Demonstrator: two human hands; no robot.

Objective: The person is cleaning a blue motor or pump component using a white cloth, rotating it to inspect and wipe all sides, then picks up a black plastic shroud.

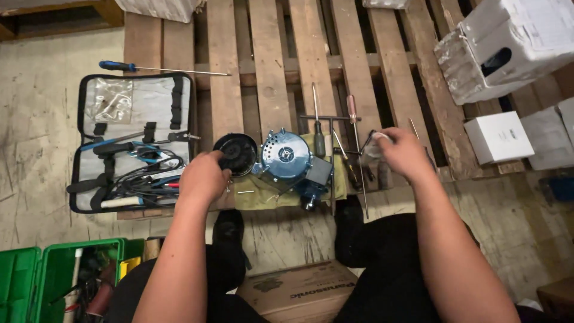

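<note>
A blue round motor housing (286,157) lies on an olive cloth (263,194) at the near edge of a wooden pallet (269,72). My left hand (203,176) grips a black round fan part (236,154) just left of the motor. To the right of the motor, my right hand (402,152) is closed around a small pale object (378,140); what it is I cannot tell. Between the hands lie screwdrivers (318,134) and a T-handle wrench (330,119).
An open grey tool case (134,140) with pliers and wires lies at left, a blue-handled screwdriver (155,69) above it. White boxes (499,136) stand at right. A green toolbox (66,281) is at lower left, and a cardboard box (299,293) sits between my knees.
</note>
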